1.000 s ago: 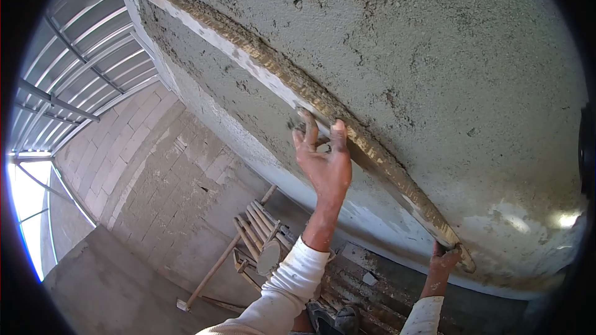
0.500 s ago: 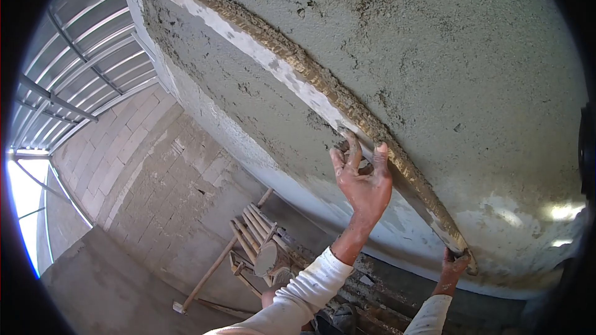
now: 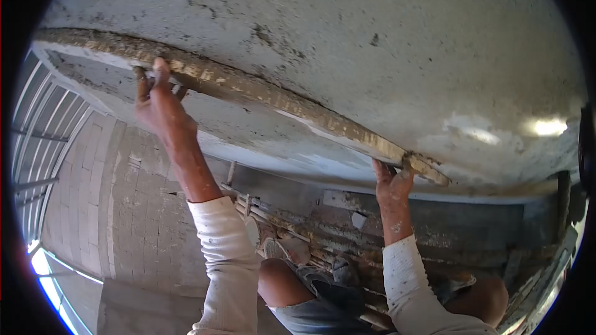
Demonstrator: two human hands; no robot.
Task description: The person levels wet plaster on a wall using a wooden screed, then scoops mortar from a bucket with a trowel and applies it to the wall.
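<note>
**Plastered wall (image 3: pixel 372 49), with one long board (image 3: pixel 261 91) held against it by two hands**

Left hand (image 3: pixel 164 102): thumb and fingers pinch the board, the fingers parted from one another; some tips are hidden from us. Right hand (image 3: pixel 394 187): fingers bent up at the board's lower side, pinching it close to its right end; their full grip we cannot tell.

Board: one, long and narrow, crusted with mortar along its face. It lies aslant on the wall, from near the wall's left edge down to the right, the right end above the wall's lower edge. We judge it stiff, fairly light for its length, apt to swing at the ends and slippery where wet. Best taken, in our view, at two points well apart, thumb on the face and fingers beneath.

Against the earlier frame: we find the board at a flatter slant in view, the hands farther apart, the left one now well along toward the board's left end. Both knees now show.

Outward: two pale sleeves (image 3: pixel 223 254), mortar-spotted; bent legs (image 3: pixel 282 282); timber poles (image 3: pixel 288 228) below the wall's lower edge; a block wall (image 3: pixel 74 205); metal roofing (image 3: pixel 38 127) beyond the left edge.
</note>
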